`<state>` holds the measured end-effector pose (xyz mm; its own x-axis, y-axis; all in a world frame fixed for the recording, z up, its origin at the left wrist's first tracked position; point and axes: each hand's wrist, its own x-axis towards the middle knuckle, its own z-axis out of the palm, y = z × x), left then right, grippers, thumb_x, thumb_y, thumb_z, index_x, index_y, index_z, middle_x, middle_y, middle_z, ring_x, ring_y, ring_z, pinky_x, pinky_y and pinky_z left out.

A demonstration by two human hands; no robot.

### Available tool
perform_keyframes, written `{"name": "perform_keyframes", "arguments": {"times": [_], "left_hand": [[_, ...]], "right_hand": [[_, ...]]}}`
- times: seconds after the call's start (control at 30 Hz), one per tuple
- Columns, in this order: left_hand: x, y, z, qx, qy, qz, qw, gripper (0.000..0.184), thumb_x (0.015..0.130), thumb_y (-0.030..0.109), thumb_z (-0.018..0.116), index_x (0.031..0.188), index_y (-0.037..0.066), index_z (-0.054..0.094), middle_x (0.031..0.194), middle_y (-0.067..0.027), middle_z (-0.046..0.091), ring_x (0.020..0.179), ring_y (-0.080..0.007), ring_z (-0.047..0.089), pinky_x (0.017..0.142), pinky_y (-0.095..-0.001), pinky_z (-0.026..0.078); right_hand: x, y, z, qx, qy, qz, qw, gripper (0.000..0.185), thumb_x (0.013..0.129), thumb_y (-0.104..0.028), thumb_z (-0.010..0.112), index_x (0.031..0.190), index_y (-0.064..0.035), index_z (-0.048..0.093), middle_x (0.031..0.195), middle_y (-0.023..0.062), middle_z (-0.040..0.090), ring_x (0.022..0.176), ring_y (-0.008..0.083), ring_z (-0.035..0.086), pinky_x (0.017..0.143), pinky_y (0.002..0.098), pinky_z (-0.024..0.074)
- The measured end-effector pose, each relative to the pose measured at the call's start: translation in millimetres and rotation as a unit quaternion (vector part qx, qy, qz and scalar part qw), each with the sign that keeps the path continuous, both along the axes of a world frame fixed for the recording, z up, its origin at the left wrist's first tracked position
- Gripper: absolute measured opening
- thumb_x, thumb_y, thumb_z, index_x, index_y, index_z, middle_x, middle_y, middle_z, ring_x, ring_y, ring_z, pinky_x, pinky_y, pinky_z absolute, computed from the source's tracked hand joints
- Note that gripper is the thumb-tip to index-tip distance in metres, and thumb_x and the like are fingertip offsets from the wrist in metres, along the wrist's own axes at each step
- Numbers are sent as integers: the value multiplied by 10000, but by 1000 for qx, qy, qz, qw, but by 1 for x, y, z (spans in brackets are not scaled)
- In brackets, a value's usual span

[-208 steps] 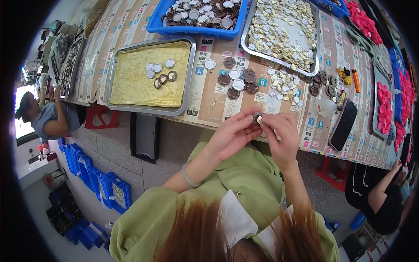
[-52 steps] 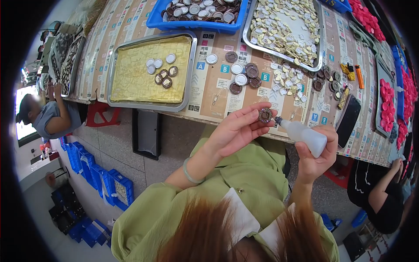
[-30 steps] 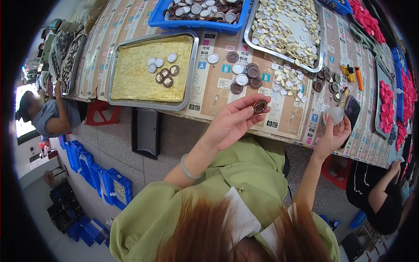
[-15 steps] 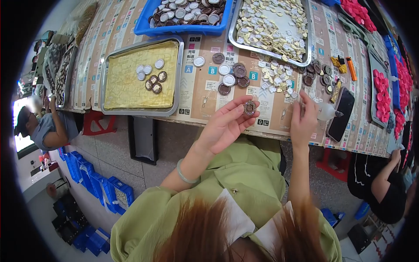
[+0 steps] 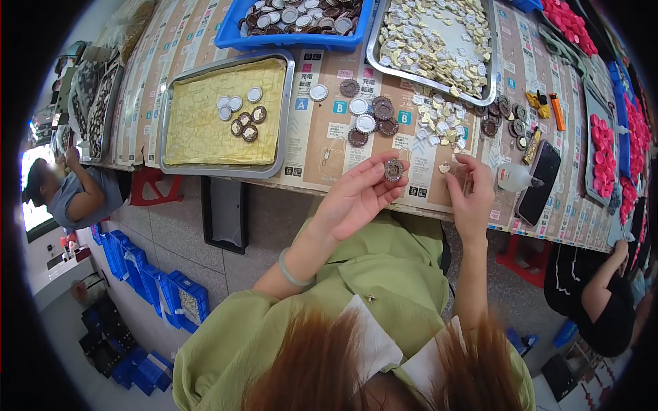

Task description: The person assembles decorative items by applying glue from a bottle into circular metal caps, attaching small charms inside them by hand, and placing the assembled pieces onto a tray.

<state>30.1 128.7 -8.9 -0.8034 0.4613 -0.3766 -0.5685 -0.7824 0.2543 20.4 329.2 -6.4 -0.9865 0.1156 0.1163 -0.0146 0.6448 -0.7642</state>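
My left hand (image 5: pixel 353 198) pinches a round brown cap (image 5: pixel 393 170) with a beaded rim, above the table's front edge. My right hand (image 5: pixel 473 205) is to the right, thumb and index finger apart. A small cream piece (image 5: pixel 444 167) is just beside its fingertips. Behind lies a loose pile of white and cream pieces (image 5: pixel 439 120). A group of brown and white caps (image 5: pixel 382 108) rests left of that pile. To the right of my right hand, a translucent squeeze bottle (image 5: pixel 513 177) lies on its side.
A yellow-lined tray (image 5: pixel 288 130) holds several caps at left. Behind are a blue bin (image 5: pixel 295 41) of caps and a metal tray (image 5: pixel 370 51) of cream pieces. A phone (image 5: pixel 538 183) and orange cutter (image 5: pixel 557 111) lie at right. Other people sit at both sides.
The bottle has left my right hand and now lies on the table. My right hand has moved left from it, then drawn back slightly from the pile. The cap remains in my left hand.
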Motion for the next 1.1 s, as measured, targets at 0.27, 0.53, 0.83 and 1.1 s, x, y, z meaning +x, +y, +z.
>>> {"name": "perform_keyframes", "arguments": {"times": [0.27, 0.53, 0.83, 1.1], "left_hand": [[3, 4, -5, 61, -39, -19, 997, 334, 877, 144, 426, 1193, 39, 398, 1170, -144, 466, 982, -206, 512, 850, -307, 427], [4, 11, 2, 45, -7, -18, 999, 341, 876, 129, 425, 1200, 31, 384, 1134, -115, 486, 1002, -187, 496, 888, -322, 400], [6, 12, 4, 16, 16, -23, 999, 319, 873, 100, 439, 1185, 30, 416, 1082, -68, 502, 964, -146, 500, 888, -304, 404], [6, 12, 13, 3, 8, -34, 999, 311, 874, 98, 438, 1174, 14, 428, 1071, -77, 514, 961, -145, 512, 872, -298, 418]], "right_hand": [[-7, 0, -12, 63, 94, 79, 991, 165, 684, 32, 591, 838, -8, 546, 758, 84, 550, 738, 223, 512, 629, 329, 410], [12, -37, 23, -63, 138, 117, 981, 165, 634, 38, 639, 777, -18, 580, 812, 83, 590, 754, 228, 526, 648, 302, 433], [14, -46, 23, -5, 182, 128, 975, 189, 615, 16, 656, 794, -40, 632, 862, 61, 596, 779, 226, 517, 664, 303, 435], [17, -44, 25, -26, 141, 111, 983, 188, 620, -13, 670, 799, -66, 650, 884, 58, 557, 854, 234, 478, 726, 306, 400]]}}
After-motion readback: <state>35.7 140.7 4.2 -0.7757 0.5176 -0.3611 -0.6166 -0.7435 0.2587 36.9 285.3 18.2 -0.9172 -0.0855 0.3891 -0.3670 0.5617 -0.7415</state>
